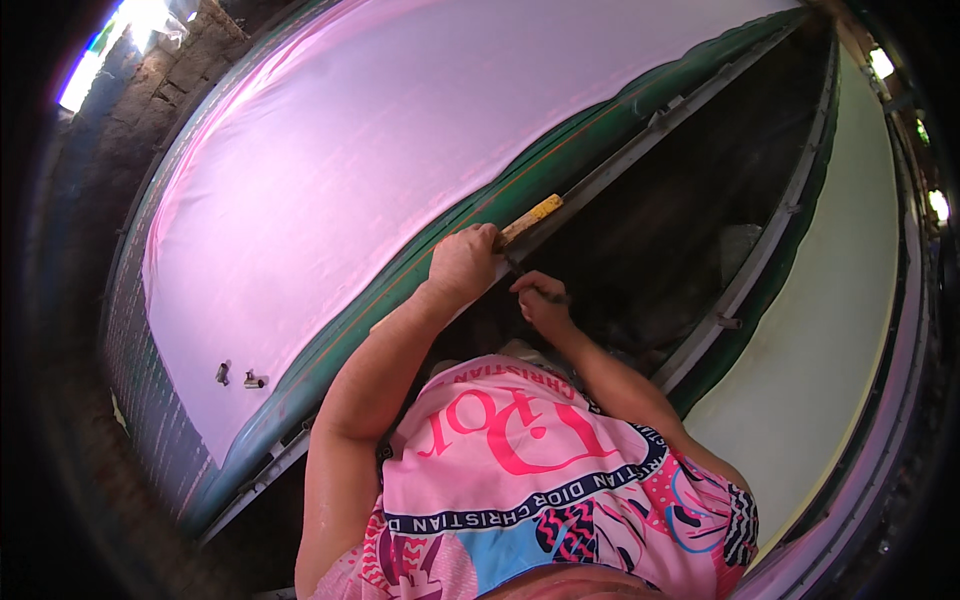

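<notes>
Where the metal rail [600, 182] runs, near side: right hand [543, 300], grasping thin dark stick [513, 264]; over it: left hand [465, 262], clenched on yellow bar [532, 220], apparently for steadiness; beyond it: pink sheet [400, 150], draped smooth.

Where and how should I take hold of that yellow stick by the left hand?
Best, I'd judge, by the free far end of the yellow stick, coming from the upper right and pinching across its narrow width. It is slim and straight, and that end juts bare past the left hand, which hides whatever lies nearer.
</notes>
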The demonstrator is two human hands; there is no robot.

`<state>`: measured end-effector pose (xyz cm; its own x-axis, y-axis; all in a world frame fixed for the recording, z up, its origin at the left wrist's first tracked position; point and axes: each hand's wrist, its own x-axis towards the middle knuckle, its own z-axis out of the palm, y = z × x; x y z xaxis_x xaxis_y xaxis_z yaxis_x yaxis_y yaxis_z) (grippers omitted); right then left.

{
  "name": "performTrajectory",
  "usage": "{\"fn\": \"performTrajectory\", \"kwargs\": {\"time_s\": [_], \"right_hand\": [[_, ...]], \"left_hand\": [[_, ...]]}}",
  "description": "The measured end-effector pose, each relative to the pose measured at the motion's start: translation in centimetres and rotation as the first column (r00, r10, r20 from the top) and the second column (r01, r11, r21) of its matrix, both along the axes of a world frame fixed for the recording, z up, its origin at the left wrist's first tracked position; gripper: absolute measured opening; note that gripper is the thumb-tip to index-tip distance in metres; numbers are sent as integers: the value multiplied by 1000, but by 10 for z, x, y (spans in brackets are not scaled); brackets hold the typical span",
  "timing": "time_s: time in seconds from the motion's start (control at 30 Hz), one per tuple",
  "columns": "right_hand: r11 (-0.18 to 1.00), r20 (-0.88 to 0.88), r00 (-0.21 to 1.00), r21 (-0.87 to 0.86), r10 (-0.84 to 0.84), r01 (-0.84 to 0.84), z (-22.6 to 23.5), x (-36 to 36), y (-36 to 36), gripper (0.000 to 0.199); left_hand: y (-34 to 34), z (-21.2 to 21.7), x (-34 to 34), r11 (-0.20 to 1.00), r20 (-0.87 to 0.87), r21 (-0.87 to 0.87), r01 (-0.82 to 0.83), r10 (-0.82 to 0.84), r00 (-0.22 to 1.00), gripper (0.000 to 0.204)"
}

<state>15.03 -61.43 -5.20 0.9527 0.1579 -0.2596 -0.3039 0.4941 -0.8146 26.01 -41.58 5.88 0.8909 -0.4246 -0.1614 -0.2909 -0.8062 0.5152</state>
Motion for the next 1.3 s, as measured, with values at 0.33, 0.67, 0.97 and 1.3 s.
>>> {"fn": "performTrajectory", "kwargs": {"time_s": [0.33,0.67,0.97,1.3], "right_hand": [[314,511,654,-859,558,404,32,11,-38,38],[609,680,627,-694,381,383,88,55,20,44],[762,324,917,-646,232,36,76,8,47,37],[757,472,844,-641,255,129,70,1,65,28]], "left_hand": [[-1,17,0,982,-12,-149,-119,118,993,36],[37,54,-47,973,89,-229,-25,47,995,42],[134,29,-124,978,52,67,-196,193,980,58],[204,-10,-175,960,132,0,-278,276,952,52]]}}
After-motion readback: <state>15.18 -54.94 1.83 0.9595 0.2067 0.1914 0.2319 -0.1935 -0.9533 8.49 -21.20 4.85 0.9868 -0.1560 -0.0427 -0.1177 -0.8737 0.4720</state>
